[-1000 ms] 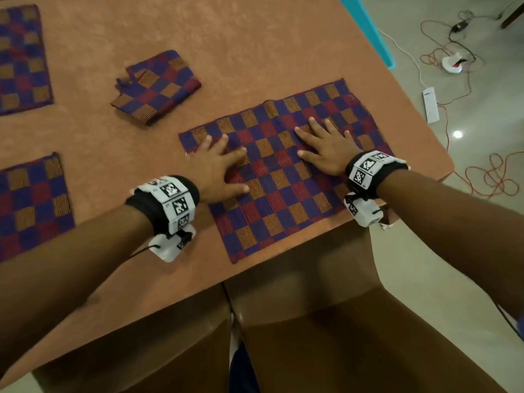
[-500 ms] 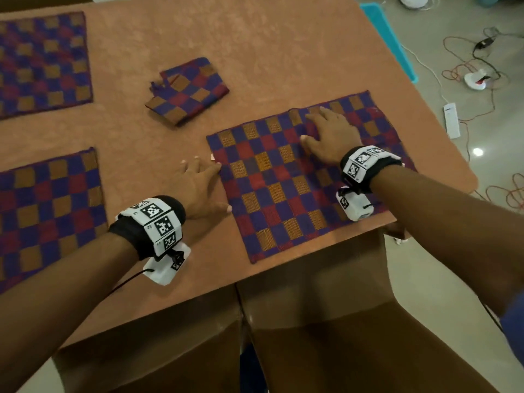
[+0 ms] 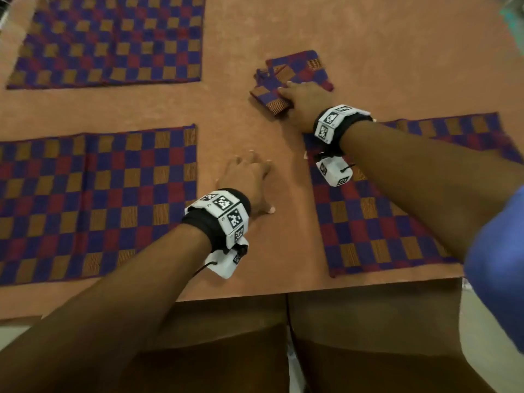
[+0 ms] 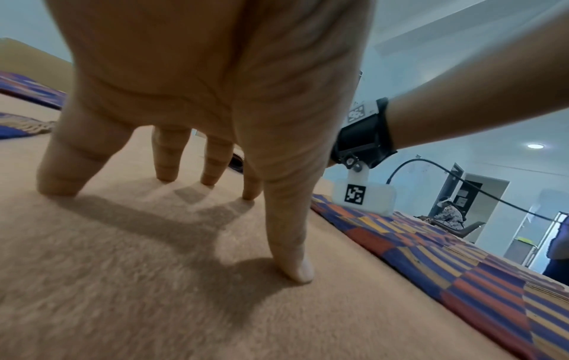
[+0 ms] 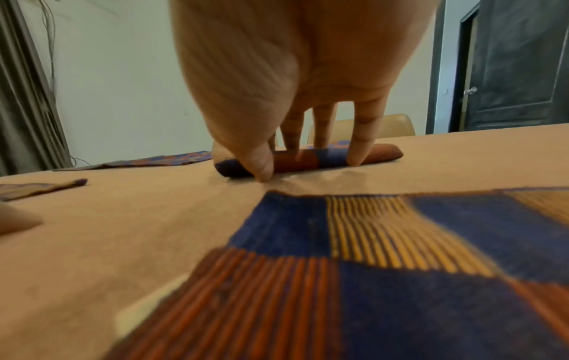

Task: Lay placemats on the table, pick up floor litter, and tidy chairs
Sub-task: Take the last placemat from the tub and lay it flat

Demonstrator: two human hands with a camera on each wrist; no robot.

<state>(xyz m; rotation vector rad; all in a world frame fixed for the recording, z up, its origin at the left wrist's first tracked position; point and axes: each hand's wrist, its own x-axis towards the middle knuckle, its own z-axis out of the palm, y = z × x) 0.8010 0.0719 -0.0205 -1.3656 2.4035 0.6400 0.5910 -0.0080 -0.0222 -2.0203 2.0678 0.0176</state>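
Observation:
Three checked blue, red and orange placemats lie flat on the tan table (image 3: 249,52): one far left (image 3: 113,41), one near left (image 3: 96,202), one near right (image 3: 397,211). A fourth, folded placemat (image 3: 297,72) sits behind the near right one. My right hand (image 3: 300,100) is on its near corner. In the right wrist view the fingers (image 5: 360,146) stand fairly straight on the folded placemat (image 5: 311,157), with the thumb at its near edge. My left hand (image 3: 249,180) rests spread on bare table between the two near mats, its fingertips (image 4: 166,170) down and holding nothing.
Two brown chair backs (image 3: 226,350) (image 3: 368,336) stand against the table's near edge below my arms. A beige chair (image 5: 394,124) shows beyond the far side. Pale floor (image 3: 482,321) lies at the lower right. A seated person (image 4: 449,214) is far off in the room.
My right hand left the near right placemat and moved forward onto the folded one. My left hand slid off that mat's left edge onto bare table. My head turned left.

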